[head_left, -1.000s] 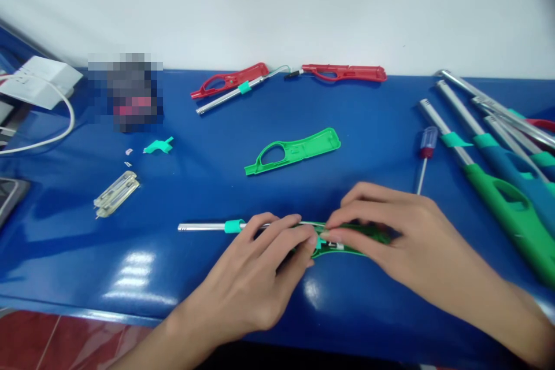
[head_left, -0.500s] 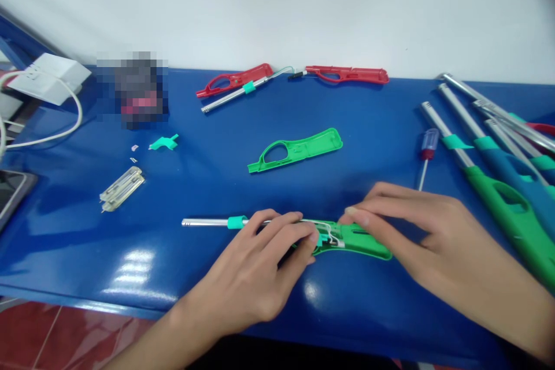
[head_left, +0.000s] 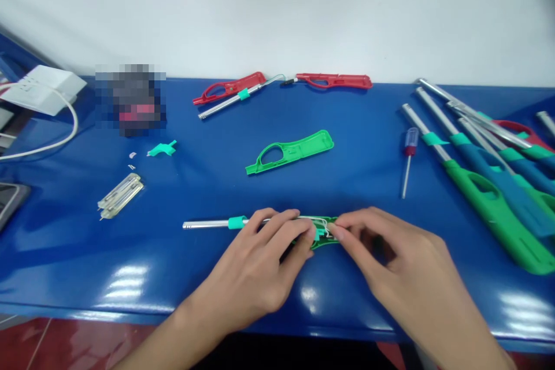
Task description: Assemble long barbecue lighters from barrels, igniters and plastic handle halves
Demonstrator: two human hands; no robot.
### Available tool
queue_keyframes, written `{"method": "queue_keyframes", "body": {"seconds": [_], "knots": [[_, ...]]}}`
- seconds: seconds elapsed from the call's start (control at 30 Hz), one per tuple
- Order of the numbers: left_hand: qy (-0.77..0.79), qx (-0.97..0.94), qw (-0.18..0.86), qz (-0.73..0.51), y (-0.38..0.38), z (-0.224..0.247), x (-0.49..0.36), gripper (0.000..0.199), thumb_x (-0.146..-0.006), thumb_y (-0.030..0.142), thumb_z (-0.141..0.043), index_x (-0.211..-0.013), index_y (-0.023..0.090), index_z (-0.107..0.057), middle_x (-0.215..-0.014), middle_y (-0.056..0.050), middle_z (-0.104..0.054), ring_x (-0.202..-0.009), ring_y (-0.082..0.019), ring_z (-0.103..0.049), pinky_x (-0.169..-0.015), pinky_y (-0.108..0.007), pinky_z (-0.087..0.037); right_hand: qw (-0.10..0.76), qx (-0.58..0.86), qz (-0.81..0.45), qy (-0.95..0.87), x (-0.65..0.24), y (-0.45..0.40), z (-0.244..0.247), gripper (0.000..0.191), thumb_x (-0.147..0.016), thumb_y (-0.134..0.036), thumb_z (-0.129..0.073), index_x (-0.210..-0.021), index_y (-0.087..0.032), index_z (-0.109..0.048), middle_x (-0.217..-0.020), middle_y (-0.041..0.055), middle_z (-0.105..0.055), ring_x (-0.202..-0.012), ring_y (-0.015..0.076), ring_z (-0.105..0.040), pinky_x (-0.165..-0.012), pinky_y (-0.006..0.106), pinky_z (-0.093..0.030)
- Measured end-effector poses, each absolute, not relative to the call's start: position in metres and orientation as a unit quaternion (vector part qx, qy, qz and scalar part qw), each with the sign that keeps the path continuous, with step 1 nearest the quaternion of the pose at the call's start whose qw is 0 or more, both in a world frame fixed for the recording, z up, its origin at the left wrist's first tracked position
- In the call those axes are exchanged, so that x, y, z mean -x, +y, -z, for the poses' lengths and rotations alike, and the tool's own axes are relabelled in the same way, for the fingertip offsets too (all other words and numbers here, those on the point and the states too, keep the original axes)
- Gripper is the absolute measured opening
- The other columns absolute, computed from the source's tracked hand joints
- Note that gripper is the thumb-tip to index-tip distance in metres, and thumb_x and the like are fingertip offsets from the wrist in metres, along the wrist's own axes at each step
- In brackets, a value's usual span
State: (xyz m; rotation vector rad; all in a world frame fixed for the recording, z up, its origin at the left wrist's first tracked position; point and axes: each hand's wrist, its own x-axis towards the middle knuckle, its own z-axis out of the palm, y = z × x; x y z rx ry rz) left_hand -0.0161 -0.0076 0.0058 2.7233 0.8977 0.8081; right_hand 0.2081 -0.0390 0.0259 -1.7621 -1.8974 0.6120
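My left hand (head_left: 260,263) is closed over an open green gas-lighter shell (head_left: 323,244), pressing it against the table. A silver tube (head_left: 206,224) with a teal collar (head_left: 236,222) sticks out to its left. Near my left thumb a teal trigger (head_left: 318,235) shows inside the shell. My right hand (head_left: 403,260) pinches at a thin white wire (head_left: 321,221) with thumb and forefinger; the fingertips hide the held end. The shell's right end is covered by this hand. The other green shell half (head_left: 299,151) lies behind, inner side up.
Behind are two red shell halves (head_left: 229,88) with a silver tube (head_left: 225,105). To the right lie a screwdriver (head_left: 409,153) and several whole lighters (head_left: 498,214). On the left are clear fuel tanks (head_left: 120,195), a teal trigger piece (head_left: 162,148), a white box (head_left: 45,89) and a phone (head_left: 12,202).
My right hand has moved left from the shell's right part to the wire beside the trigger. My left hand keeps its grip. The view has shifted slightly.
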Motion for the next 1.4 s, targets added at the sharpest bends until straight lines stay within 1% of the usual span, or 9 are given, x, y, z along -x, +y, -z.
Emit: {"method": "queue_keyframes", "body": {"seconds": [0.17,0.33,0.5,0.63,0.73,0.9,0.97,1.13,1.4], "knots": [[0.302,-0.911,0.062,-0.275,-0.006,-0.006,0.013,0.021,-0.113,0.015,-0.049,-0.119,0.010,-0.069,-0.109,-0.009,-0.077,-0.112,-0.024,-0.072,-0.094,-0.039,-0.050,0.232,0.636,-0.203,-0.707,-0.207,-0.034,-0.032,0.017,-0.106,-0.038,-0.062,-0.094,-0.030,-0.069,-0.086,-0.0085,-0.068,-0.066,0.0097,-0.063,-0.059,0.025,-0.046],[0.301,-0.913,0.052,-0.270,-0.006,-0.007,0.012,0.023,-0.113,0.014,-0.047,-0.119,0.010,-0.068,-0.108,-0.009,-0.076,-0.108,-0.024,-0.073,-0.091,-0.039,-0.051,0.204,0.645,-0.177,-0.715,-0.202,-0.029,-0.037,0.015,-0.105,-0.035,-0.061,-0.094,-0.031,-0.070,-0.091,-0.0072,-0.071,-0.069,0.0124,-0.067,-0.058,0.029,-0.044],[0.296,-0.915,0.044,-0.271,-0.006,-0.007,0.013,0.022,-0.113,0.012,-0.046,-0.120,0.009,-0.067,-0.108,-0.010,-0.075,-0.106,-0.024,-0.072,-0.089,-0.040,-0.052,0.172,0.663,-0.164,-0.710,-0.202,-0.026,-0.038,0.017,-0.102,-0.039,-0.062,-0.090,-0.031,-0.071,-0.093,-0.0054,-0.072,-0.068,0.0168,-0.067,-0.056,0.032,-0.040],[0.289,-0.917,0.038,-0.273,-0.007,-0.005,0.013,0.020,-0.112,0.011,-0.049,-0.118,0.007,-0.067,-0.109,-0.011,-0.074,-0.107,-0.026,-0.072,-0.089,-0.041,-0.052,0.150,0.671,-0.182,-0.703,-0.204,-0.021,-0.039,0.019,-0.099,-0.045,-0.064,-0.086,-0.034,-0.072,-0.083,-0.0077,-0.069,-0.061,0.0153,-0.062,-0.058,0.032,-0.042],[0.287,-0.917,0.035,-0.276,-0.007,-0.005,0.013,0.020,-0.111,0.011,-0.049,-0.117,0.006,-0.068,-0.109,-0.012,-0.074,-0.108,-0.027,-0.072,-0.089,-0.041,-0.052,0.131,0.677,-0.199,-0.697,-0.206,-0.018,-0.038,0.017,-0.098,-0.048,-0.068,-0.087,-0.036,-0.073,-0.080,-0.0090,-0.070,-0.062,0.0153,-0.064,-0.060,0.032,-0.044],[0.283,-0.919,0.033,-0.272,-0.008,-0.005,0.013,0.019,-0.110,0.010,-0.051,-0.117,0.005,-0.068,-0.111,-0.012,-0.073,-0.109,-0.028,-0.072,-0.089,-0.042,-0.052,0.106,0.711,-0.168,-0.675,-0.207,-0.015,-0.038,0.020,-0.091,-0.056,-0.075,-0.085,-0.037,-0.077,-0.073,-0.0061,-0.073,-0.060,0.0216,-0.066,-0.055,0.034,-0.039],[0.283,-0.920,0.030,-0.269,-0.008,-0.005,0.014,0.020,-0.111,0.010,-0.049,-0.117,0.005,-0.068,-0.111,-0.012,-0.073,-0.108,-0.027,-0.072,-0.088,-0.041,-0.053,0.096,0.717,-0.159,-0.672,-0.206,-0.015,-0.038,0.021,-0.091,-0.057,-0.074,-0.085,-0.037,-0.079,-0.076,-0.0046,-0.075,-0.060,0.0236,-0.067,-0.055,0.035,-0.038],[0.283,-0.922,0.023,-0.264,-0.008,-0.004,0.015,0.020,-0.111,0.012,-0.050,-0.117,0.005,-0.068,-0.110,-0.013,-0.073,-0.109,-0.027,-0.071,-0.087,-0.041,-0.054,0.079,0.717,-0.174,-0.670,-0.204,-0.014,-0.039,0.019,-0.094,-0.054,-0.070,-0.087,-0.038,-0.080,-0.083,-0.0053,-0.078,-0.068,0.0243,-0.072,-0.057,0.035,-0.042],[0.283,-0.920,0.016,-0.270,-0.009,-0.002,0.013,0.023,-0.111,0.009,-0.047,-0.116,0.006,-0.069,-0.110,-0.013,-0.074,-0.110,-0.027,-0.072,-0.087,-0.042,-0.056,0.082,0.726,-0.192,-0.656,-0.201,-0.014,-0.038,0.020,-0.094,-0.052,-0.073,-0.090,-0.033,-0.078,-0.080,-0.0037,-0.076,-0.063,0.0210,-0.070,-0.059,0.033,-0.048]]}}
